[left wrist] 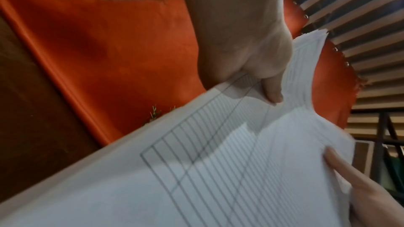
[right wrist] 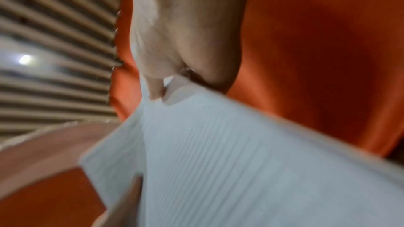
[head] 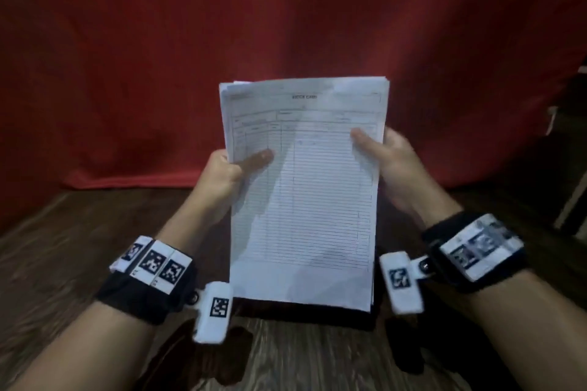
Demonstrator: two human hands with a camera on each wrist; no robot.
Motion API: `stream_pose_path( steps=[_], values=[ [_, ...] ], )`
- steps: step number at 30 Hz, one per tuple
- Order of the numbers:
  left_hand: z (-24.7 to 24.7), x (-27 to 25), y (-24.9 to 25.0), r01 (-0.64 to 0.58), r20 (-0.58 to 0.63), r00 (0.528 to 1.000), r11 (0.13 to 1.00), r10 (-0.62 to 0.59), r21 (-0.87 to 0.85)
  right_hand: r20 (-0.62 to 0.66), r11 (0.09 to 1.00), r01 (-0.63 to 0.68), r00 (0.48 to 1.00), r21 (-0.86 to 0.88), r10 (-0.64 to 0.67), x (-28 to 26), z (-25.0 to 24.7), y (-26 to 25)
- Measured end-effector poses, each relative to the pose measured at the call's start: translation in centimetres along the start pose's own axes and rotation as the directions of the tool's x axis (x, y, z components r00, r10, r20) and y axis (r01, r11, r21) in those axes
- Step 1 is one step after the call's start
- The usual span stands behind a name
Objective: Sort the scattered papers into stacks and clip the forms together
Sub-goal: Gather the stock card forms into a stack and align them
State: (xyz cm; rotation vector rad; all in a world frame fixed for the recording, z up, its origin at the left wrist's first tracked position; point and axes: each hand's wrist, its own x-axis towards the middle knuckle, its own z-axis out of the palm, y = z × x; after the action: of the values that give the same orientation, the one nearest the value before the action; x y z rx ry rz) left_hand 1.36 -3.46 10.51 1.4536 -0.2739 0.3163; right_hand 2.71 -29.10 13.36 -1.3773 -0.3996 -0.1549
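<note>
Both hands hold one stack of forms [head: 301, 194] upright above the wooden bench [head: 63, 247], its bottom edge just over the boards or resting on them; from here I cannot tell which. The left hand [head: 227, 176] grips the stack's left edge about a third of the way down from the top, thumb laid flat across the front sheet, the other fingers hidden behind the paper. The right hand [head: 386, 157] grips the opposite edge a little higher, thumb likewise pressed on the front, fingers wrapped behind.

The top sheet is a printed form: a heading too blurred to read, a row of boxes beneath it, then close ruled lines running down to the foot. At the stack's top left corner the sheets behind peek out unevenly, so the edges are not quite squared.

The left wrist view shows the left hand's thumb [left wrist: 271, 91] on the ruled grid near the paper's edge, and a finger of the right hand on the far side. The right wrist view is badly blurred, though the right hand can be made out pinching the paper.

Behind the stack hangs a red cloth [head: 158, 57], reaching down to the bench. Each wrist wears a black band with white marker tags.
</note>
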Motion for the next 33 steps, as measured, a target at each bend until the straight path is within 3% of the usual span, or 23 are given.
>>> stream_pose_path(
  steps=[3,6,12,16,19,21,24,29,33],
  values=[
    [1.2,0.3,-1.3,0.029,-0.116,0.993,1.0,-0.029,-0.004,-0.215,0.985,0.154,0.962,-0.071,-0.166,-0.4,1.8,2.3],
    [2.1,0.0,-2.3,-0.005,-0.195,0.981,1.0,0.006,0.006,-0.267,0.952,0.275,0.915,-0.137,-0.302,-0.6,2.7,3.8],
    [0.0,-0.2,-1.4,-0.067,-0.096,0.993,0.997,0.07,0.038,-0.211,0.986,0.159,0.967,0.055,-0.144,-1.0,1.9,4.9],
    [-1.2,1.6,1.2,-0.242,-0.094,0.963,0.965,0.251,0.1,-0.169,0.971,0.235,0.96,0.041,-0.225,0.2,1.6,2.2],
    [-1.9,2.6,2.8,-0.389,0.011,0.92,0.915,0.391,0.109,-0.076,0.951,0.306,0.948,-0.037,-0.308,0.7,1.6,0.3],
    [-2.4,2.7,3.0,-0.436,0.074,0.899,0.876,0.431,0.205,-0.046,0.939,0.323,0.943,-0.12,-0.33,0.5,1.3,0.2],
    [-2.7,2.4,2.4,-0.409,0.063,0.911,0.867,0.409,0.284,-0.06,0.953,0.282,0.955,-0.108,-0.29,-0.1,0.8,1.6],
    [-2.0,1.7,-0.5,-0.246,-0.064,0.968,0.968,0.244,-0.039,-0.109,0.983,0.156,0.983,0.101,-0.145,-0.2,0.6,4.2],
    [-0.4,1.3,-2.9,-0.119,-0.097,0.989,0.991,0.113,-0.057,-0.187,0.994,0.062,0.981,0.088,-0.044,0.1,2.3,6.0]
  ],
)
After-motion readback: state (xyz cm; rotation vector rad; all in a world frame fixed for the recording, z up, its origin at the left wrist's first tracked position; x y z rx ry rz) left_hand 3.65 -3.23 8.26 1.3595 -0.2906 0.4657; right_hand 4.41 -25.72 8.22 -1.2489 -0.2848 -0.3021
